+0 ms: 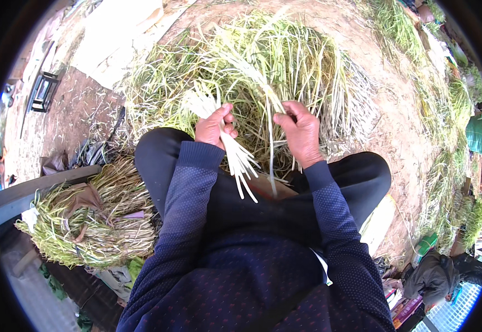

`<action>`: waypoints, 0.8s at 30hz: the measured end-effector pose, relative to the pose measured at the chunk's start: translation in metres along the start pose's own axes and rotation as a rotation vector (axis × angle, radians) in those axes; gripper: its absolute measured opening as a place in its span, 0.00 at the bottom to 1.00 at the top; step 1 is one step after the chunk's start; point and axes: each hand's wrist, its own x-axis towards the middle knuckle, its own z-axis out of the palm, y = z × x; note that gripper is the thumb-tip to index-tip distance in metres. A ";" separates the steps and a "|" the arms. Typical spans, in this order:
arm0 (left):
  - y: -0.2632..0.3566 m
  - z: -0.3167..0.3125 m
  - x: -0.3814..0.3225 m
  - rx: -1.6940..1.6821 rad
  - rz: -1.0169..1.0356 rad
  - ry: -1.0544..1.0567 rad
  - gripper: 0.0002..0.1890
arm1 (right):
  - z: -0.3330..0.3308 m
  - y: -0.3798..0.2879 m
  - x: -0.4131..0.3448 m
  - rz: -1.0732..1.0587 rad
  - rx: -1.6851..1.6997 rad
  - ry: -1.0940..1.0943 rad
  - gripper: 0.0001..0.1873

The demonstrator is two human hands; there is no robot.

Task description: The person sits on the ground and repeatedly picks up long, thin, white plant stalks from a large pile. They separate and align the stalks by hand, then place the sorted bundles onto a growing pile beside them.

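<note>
My left hand point(216, 126) is closed around a bunch of pale stalks point(238, 155), whose thin ends fan down towards my lap while the bushier ends point up and left. My right hand point(300, 129) pinches some long green-yellow stalks point(261, 81) between thumb and fingers; they reach up over the heap. One pale strand hangs down between my hands. Just beyond both hands lies a large loose heap of long green and pale stalks point(307, 62) on the ground, in front of my crossed legs.
A second pile of stalks point(112, 236) lies by my left knee, beside a curved edge point(46, 182). A dark-framed object point(44, 92) stands far left, near a bright white sheet point(116, 37). More greenery point(440, 186) runs along the right. A person point(429, 276) is partly visible lower right.
</note>
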 end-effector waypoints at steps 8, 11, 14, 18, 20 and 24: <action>-0.003 0.007 -0.005 0.070 0.139 -0.018 0.12 | 0.038 -0.020 -0.029 -0.090 -0.230 -0.038 0.15; -0.006 0.006 -0.002 0.074 0.208 -0.011 0.11 | 0.042 -0.029 -0.032 -0.094 -0.326 -0.121 0.13; -0.005 0.007 -0.003 0.112 0.249 0.008 0.10 | 0.045 -0.032 -0.031 -0.142 -0.407 -0.202 0.13; -0.005 0.007 0.000 0.151 0.266 0.015 0.09 | 0.044 -0.017 -0.022 0.097 -0.069 -0.449 0.15; -0.005 0.009 -0.001 0.182 0.270 0.013 0.07 | 0.039 -0.005 -0.023 0.188 0.149 -0.500 0.13; -0.006 0.011 -0.009 0.312 0.375 0.049 0.06 | 0.038 -0.019 -0.013 0.473 0.505 -0.430 0.07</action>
